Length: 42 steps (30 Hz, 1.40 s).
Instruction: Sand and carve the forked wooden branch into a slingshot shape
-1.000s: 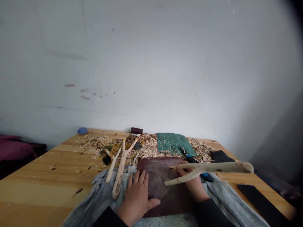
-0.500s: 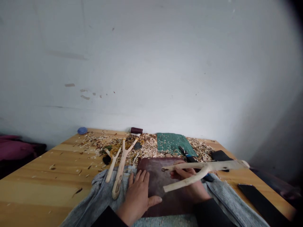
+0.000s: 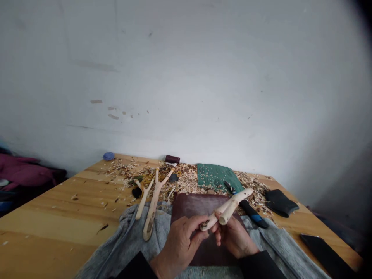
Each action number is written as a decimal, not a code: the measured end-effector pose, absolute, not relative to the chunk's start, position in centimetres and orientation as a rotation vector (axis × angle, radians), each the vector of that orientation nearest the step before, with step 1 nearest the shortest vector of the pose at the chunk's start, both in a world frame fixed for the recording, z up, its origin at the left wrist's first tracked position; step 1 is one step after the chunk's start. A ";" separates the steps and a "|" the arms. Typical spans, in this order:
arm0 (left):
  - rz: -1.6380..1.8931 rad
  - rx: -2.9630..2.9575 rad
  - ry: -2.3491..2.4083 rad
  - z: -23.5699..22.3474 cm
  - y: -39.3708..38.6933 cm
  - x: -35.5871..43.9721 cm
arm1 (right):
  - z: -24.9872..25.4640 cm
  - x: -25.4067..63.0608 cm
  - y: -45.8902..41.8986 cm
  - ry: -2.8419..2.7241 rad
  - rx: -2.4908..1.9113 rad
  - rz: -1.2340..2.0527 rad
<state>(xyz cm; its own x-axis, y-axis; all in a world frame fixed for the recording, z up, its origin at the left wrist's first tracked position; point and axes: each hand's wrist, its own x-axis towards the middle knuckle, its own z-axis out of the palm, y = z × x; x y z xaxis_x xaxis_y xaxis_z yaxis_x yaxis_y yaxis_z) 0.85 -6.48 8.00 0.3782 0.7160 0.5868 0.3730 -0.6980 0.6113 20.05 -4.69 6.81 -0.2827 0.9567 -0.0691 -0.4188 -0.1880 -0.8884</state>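
A peeled forked branch [image 3: 226, 207] is held up in front of me, its two arms pointing away to the right. My left hand [image 3: 180, 244] grips its lower end between thumb and fingers, and my right hand [image 3: 232, 236] curls around it near the fork. Beneath both hands lies a dark brown leather pad [image 3: 203, 205] on a grey cloth [image 3: 154, 228] over my lap. Left of my hands, two more peeled forked sticks [image 3: 151, 207] rest on the cloth. A knife with a blue and black handle [image 3: 252, 213] lies right of my right hand.
The pale wooden table [image 3: 55, 197] is strewn with shavings [image 3: 186, 182]. A green mat [image 3: 216, 176], black sheath [image 3: 280, 202], black slab [image 3: 325, 255], blue disc [image 3: 108, 156] and dark spool [image 3: 172, 159] sit on it. A white wall stands behind.
The forked branch has swung from lying crosswise to pointing away at a short angle, now held in both hands. My left hand has lifted off the leather pad. The view has tilted slightly.
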 end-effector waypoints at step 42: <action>1.013 1.519 0.918 8.0 -5.4 1.0 | 9.1 20.4 -4.8 -0.881 -0.994 1.520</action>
